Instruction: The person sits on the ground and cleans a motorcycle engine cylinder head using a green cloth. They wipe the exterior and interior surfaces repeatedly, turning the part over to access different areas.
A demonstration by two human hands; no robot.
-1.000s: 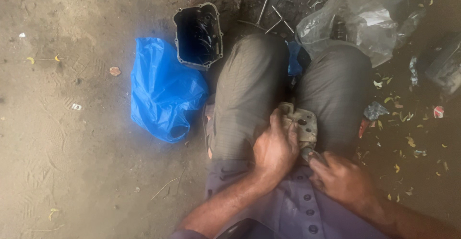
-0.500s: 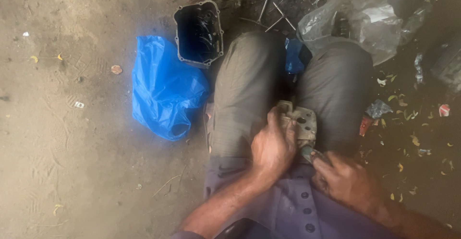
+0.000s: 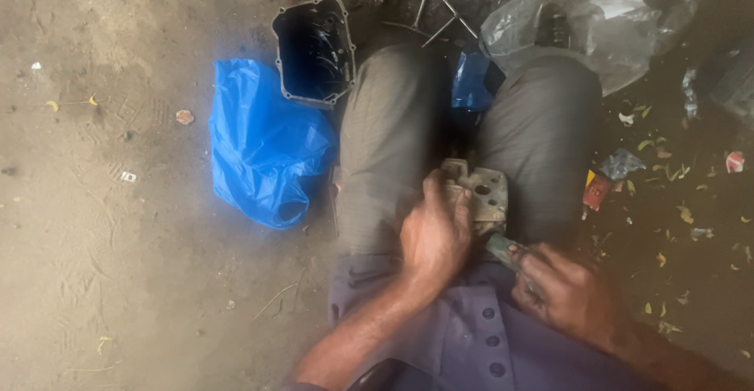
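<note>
Two bare hands work on a small grimy grey metal block with round holes in its face [image 3: 481,193], which sits in the person's lap between the thighs of the grey-green trousers [image 3: 385,147]. The left hand [image 3: 433,238] lies over the block's near-left side, its fingers curled tight around that edge and pressing it down. The right hand [image 3: 572,293] has its fingers closed around a short greenish tool handle [image 3: 506,249] whose tip meets the block's lower right corner.

Judging by its look, the block is cast metal: heavy for its bulk, rigid, and probably greasy, so slippery. Its flat sides and thick edges seem the safest hold; the drilled face looks less suited to a grip.

On the dirt floor [image 3: 118,242] to the left lies a crumpled blue plastic bag [image 3: 263,151], and just beyond it an open dark metal housing with a bolted rim [image 3: 314,49]. A clear plastic bag [image 3: 605,18] lies past the right knee.
</note>
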